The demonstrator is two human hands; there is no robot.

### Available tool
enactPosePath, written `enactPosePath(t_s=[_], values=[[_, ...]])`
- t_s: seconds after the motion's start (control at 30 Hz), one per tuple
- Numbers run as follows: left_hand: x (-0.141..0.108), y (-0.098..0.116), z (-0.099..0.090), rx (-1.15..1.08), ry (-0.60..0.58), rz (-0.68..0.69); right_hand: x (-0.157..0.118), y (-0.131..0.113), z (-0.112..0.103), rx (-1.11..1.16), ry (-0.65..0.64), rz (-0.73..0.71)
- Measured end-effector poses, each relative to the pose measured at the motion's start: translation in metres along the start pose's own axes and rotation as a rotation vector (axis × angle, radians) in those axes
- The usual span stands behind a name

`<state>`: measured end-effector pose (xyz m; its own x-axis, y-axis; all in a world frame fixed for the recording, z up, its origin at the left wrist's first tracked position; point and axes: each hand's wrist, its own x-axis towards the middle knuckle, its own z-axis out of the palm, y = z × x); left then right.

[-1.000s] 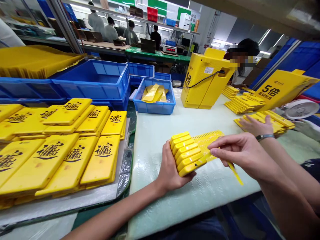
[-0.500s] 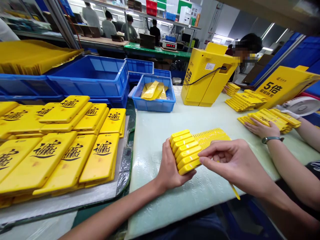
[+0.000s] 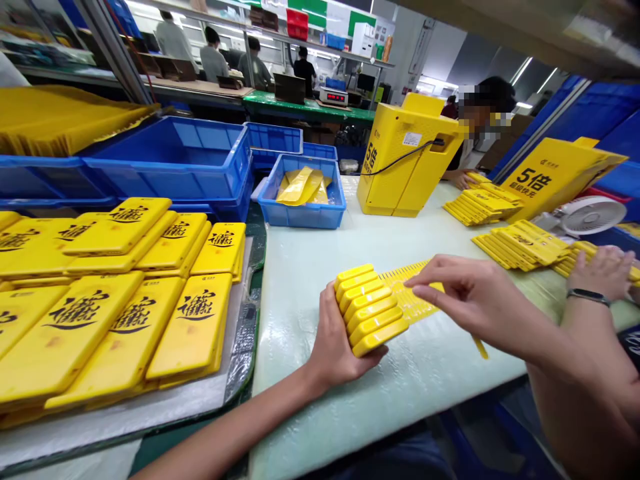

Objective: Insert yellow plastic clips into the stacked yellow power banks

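Observation:
Fanned out in my left hand [image 3: 333, 340] is a stack of several yellow slabs [image 3: 367, 307], narrow ends facing up and fingers wrapped round their sides. My right hand [image 3: 470, 290] hovers just right of the stack, thumb and forefinger pinched. From under that hand pokes the end of a thin yellow stick [image 3: 481, 347] held in it. Whether something small sits between the fingertips is too small to tell. Behind the stack, a yellow sheet with rows of narrow strips [image 3: 407, 283] lies on the pale green table [image 3: 305, 267], partly covered by my right hand.
Printed yellow slabs [image 3: 190, 323] are piled at left. Behind stand blue bins [image 3: 170, 157] and a small blue bin [image 3: 303, 215] with yellow film. A tall yellow box [image 3: 393, 160] stands beyond. At right are a co-worker's hand [image 3: 600, 273], more slab stacks [image 3: 530, 241] and a fan [image 3: 593, 215].
My right hand has moved off the stack's end, slightly up and right. The co-worker's hand has shifted right to another stack. The view has shifted a little.

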<state>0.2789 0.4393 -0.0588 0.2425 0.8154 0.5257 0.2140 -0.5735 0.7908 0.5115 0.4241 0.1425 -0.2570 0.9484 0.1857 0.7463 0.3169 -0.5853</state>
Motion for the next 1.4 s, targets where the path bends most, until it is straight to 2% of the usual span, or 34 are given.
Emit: enactPosePath(t_s=[0.1, 0.17, 0.3, 0.43, 0.73, 0.8, 0.83, 0.97, 1.03, 1.13, 1.2, 1.27, 1.4], values=[[0.0, 0.0, 0.0, -0.015, -0.006, -0.017, -0.006, 0.008, 0.004, 0.08, -0.092, -0.1], [0.0, 0.0, 0.0, -0.026, -0.007, -0.021, -0.011, 0.012, 0.012, 0.114, -0.1, -0.122], [0.0, 0.001, -0.001, -0.027, -0.016, -0.02, -0.016, 0.015, 0.029, 0.155, -0.033, -0.148], [0.001, 0.003, -0.003, -0.002, -0.037, -0.019, -0.017, 0.014, 0.036, 0.194, 0.037, -0.134], [0.0, 0.002, -0.001, 0.0, -0.057, -0.039, -0.02, 0.021, 0.048, 0.232, 0.184, -0.297], [0.001, 0.001, -0.001, -0.022, -0.049, -0.044, -0.018, 0.022, 0.048, 0.284, 0.151, -0.236], [0.001, 0.001, -0.001, -0.029, -0.041, -0.041, -0.016, 0.023, 0.048, 0.336, 0.112, -0.154], [0.002, 0.001, -0.001, -0.037, -0.019, -0.001, -0.004, 0.023, 0.042, 0.574, 0.001, 0.364], [0.002, 0.001, -0.001, -0.022, -0.021, 0.02, 0.001, 0.019, 0.041, 0.6, -0.08, 0.508], [0.001, 0.001, -0.001, 0.018, -0.031, 0.02, 0.003, 0.011, 0.046, 0.578, -0.326, 0.556], [0.0, 0.002, 0.0, 0.045, -0.031, 0.019, 0.001, 0.005, 0.052, 0.613, -0.42, 0.559], [-0.001, 0.002, -0.001, 0.059, -0.027, 0.023, -0.003, 0.0, 0.057, 0.676, -0.423, 0.567], [0.002, 0.004, -0.002, 0.064, -0.067, 0.045, -0.009, -0.004, 0.064, 0.714, -0.347, 0.564]])
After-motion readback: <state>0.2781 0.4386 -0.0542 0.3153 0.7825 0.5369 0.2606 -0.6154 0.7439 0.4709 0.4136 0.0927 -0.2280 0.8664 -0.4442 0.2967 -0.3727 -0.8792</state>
